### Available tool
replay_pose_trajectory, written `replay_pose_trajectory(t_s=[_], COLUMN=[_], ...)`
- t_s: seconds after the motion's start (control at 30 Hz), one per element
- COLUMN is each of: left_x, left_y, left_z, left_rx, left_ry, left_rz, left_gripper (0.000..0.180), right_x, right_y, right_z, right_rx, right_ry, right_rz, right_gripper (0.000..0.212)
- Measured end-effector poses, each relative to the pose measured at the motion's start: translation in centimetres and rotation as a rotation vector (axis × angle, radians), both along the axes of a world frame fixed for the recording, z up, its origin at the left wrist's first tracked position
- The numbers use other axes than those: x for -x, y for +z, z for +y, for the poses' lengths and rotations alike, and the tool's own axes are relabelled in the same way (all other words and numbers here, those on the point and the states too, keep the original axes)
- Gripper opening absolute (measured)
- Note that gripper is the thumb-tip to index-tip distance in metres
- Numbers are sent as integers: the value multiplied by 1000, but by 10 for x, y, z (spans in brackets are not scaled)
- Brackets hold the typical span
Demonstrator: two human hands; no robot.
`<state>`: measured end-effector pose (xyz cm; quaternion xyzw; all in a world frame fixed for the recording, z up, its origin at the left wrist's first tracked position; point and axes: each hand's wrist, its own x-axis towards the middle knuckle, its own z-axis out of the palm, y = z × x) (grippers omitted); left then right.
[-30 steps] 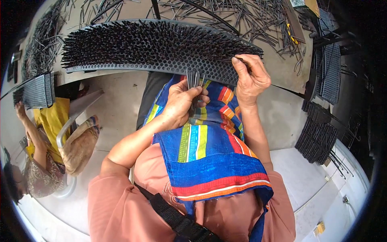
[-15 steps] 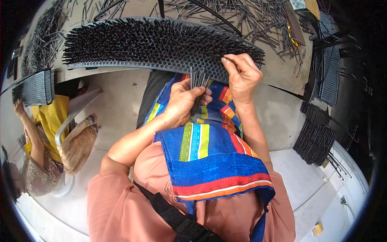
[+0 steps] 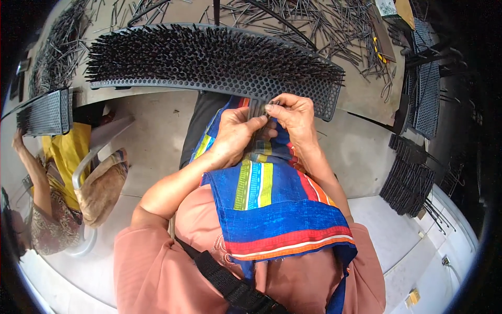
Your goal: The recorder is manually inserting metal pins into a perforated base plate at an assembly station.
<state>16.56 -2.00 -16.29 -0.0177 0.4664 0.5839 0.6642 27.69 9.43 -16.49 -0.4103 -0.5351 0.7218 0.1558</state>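
My left hand [image 3: 238, 131] is closed around a bundle of thin dark rods [image 3: 256, 110], held upright over my lap. Beside it, my right hand [image 3: 295, 118] pinches at the tops of the bundle with thumb and forefinger; its fingertips hide whether one rod is singled out. Just beyond both hands lies a long black perforated tray [image 3: 314, 99], tilted toward me. Dense rows of dark rods [image 3: 198, 55] stand in most of its holes. Bare holes show along its near edge and at the right end.
Loose rods [image 3: 314, 26] are strewn over the table [image 3: 374, 89] behind the tray. At left, another person's hand [image 3: 18, 141] touches a similar tray [image 3: 47, 112]. A dark stack of rods [image 3: 408, 180] and a perforated panel [image 3: 426, 78] stand at right.
My right hand has come down and left from the tray's right end to the bundle in my left hand. The left hand stays nearly in place. The tray shifts slightly in view.
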Motion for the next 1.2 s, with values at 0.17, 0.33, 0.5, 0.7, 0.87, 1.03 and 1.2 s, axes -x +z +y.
replay_pose_trajectory(t_s=[0.17, 0.33, 0.5, 0.7, 0.87, 1.03, 1.2], left_x=[11, 4, 8, 11, 10, 9, 11], left_y=[-2, -5, -3, -4, -8, -10, -8], left_z=[-6, -18, -16, -14, -14, -18, -17], left_rx=[209, 128, 96, 138, 106, 85, 123], left_ry=[192, 237, 245, 265, 264, 239, 235], left_rz=[-7, -49, -28, -65, -92, -93, -85], left_gripper=[11, 11, 11, 10, 11, 13, 14], right_x=[12, 42, 48, 43, 51, 62, 63], right_y=[5, 10, 9, 8, -2, 10, 10], right_z=[3, 10, 10, 6, 6, 6, 15], right_rx=[-79, -658, -782, -802, -959, -975, -1031], right_ry=[-264, -293, -241, -219, -103, -72, 0], right_rz=[185, 229, 172, 157, 127, 39, -18], right_gripper=[5, 9, 10, 10, 10, 12, 7])
